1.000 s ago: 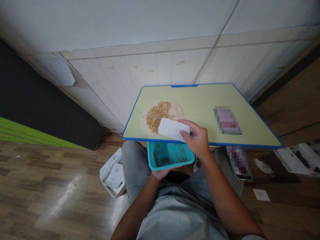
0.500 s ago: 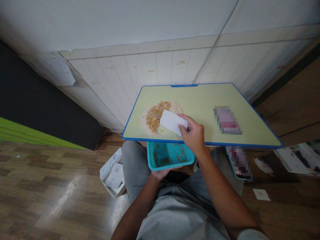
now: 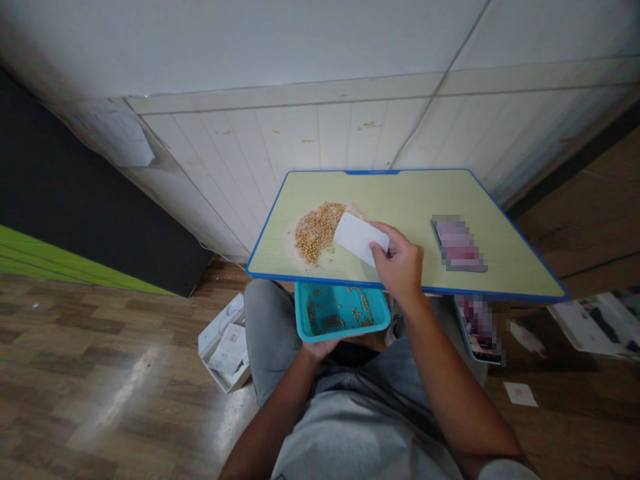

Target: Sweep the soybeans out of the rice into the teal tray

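Note:
Between the thumb and fingers of my right hand (image 3: 401, 261) is a flat white card (image 3: 360, 239), tilted above the table at the right side of a pile. That pile mixes round yellow beans (image 3: 314, 241) with fine pale grains (image 3: 295, 257), which spread around its edges. My left hand (image 3: 321, 348) supports a turquoise plastic tub (image 3: 344, 333) from below, just under the table's front edge; most of its fingers are hidden beneath the tub. Several beans (image 3: 333, 323) lie scattered on the tub's bottom.
The small pale-green table (image 3: 405, 193) has a blue rim and stands against a white panelled wall (image 3: 290, 133). A blurred-out flat object (image 3: 459, 243) lies on its right side. On the floor at left is an open white box (image 3: 227, 353) with papers in it.
My right hand has drawn the white card a little to the right, away from the middle of the pile. My left hand and the tub have stayed in place.

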Tool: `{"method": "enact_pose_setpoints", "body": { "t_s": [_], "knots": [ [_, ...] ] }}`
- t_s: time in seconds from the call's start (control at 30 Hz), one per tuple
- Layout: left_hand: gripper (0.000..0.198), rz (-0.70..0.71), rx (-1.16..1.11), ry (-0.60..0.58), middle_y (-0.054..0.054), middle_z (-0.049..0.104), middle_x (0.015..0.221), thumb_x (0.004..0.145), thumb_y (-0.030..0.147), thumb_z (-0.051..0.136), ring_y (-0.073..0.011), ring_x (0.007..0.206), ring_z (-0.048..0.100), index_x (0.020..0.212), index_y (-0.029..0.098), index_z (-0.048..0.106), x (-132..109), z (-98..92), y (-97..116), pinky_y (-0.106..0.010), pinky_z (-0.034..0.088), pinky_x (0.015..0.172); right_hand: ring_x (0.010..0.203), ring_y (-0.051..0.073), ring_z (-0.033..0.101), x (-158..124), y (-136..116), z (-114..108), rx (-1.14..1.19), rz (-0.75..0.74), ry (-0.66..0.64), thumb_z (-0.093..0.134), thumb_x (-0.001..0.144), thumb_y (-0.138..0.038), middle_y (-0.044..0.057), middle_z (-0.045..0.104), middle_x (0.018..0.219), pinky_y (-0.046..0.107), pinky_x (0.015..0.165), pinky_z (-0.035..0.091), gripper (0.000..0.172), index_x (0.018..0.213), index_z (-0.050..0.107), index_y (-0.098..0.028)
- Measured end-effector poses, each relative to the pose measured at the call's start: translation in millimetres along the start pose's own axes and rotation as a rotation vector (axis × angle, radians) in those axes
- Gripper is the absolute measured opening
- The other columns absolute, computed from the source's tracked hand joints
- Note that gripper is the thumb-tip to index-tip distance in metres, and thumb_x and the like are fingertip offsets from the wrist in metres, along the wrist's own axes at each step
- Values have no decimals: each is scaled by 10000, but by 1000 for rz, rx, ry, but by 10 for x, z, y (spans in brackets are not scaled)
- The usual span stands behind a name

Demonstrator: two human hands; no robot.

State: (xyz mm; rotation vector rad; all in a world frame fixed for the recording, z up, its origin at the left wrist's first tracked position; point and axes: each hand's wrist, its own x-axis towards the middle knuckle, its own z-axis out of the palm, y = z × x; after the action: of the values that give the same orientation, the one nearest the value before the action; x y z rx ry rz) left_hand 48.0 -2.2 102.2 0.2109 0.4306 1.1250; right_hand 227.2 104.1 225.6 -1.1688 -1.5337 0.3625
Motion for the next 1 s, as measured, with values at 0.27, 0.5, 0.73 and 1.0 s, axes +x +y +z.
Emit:
{"method": "enact_pose_setpoints", "body": {
  "t_s": [0.27, 0.5, 0.73, 1.0],
  "knots": [
    [738, 30, -9, 14, -11, 279, 1844, 1063, 735, 276, -395, 1712, 204, 1677, 379, 477, 19, 51, 17, -745, 172, 1329, 702, 203, 700, 67, -12, -26, 91, 38, -49, 673, 872, -199, 48, 844, 1032, 336, 656, 572, 413, 1258, 820, -226],
    [728, 16, 5, 37, -8, 364, 1813, 1059, 741, 263, -431, 1702, 212, 1639, 392, 532, -3, 84, 40, -761, 239, 1292, 678, 203, 705, 56, 3, 17, 119, 34, -96, 667, 881, -198, 50, 853, 1101, 363, 696, 615, 423, 1275, 817, -237],
    [775, -11, 1, 111, 22, 514, 1725, 1057, 749, 168, -488, 1673, 245, 1516, 375, 668, 11, 95, 35, -791, 301, 1225, 893, 230, 784, 29, -36, -1, 165, -7, -155, 668, 900, -206, 39, 850, 1182, 352, 791, 638, 373, 1232, 831, -253],
    [777, 4, -15, 138, -5, 457, 1765, 1060, 741, 155, -491, 1663, 287, 1578, 370, 599, 25, 41, -1, -810, 329, 1214, 1017, 257, 806, -15, -15, -27, 242, 19, -207, 694, 891, -215, 60, 848, 1222, 366, 861, 642, 344, 1200, 841, -244]
  ]
}}
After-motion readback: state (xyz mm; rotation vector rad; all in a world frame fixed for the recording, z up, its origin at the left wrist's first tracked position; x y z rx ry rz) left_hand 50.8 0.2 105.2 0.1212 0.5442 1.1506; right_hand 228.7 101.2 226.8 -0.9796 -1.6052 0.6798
